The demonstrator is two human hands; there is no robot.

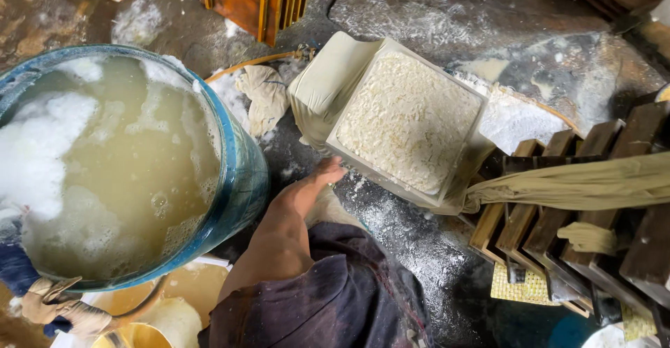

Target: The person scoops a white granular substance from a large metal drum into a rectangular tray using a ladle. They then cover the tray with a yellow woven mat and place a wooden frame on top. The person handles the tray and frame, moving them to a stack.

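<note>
While barely visible, fingers (333, 171) touching the curd-filled square mould (408, 121), their spread unclear.

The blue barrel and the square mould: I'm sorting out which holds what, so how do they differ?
The blue barrel is round and holds cloudy yellowish liquid with white foam; the square mould is cloth-lined and holds white, crumbly curd. The barrel is much the larger. A hand reaches to the mould's near edge, not to the barrel. Both stand open on the wet floor.
</note>
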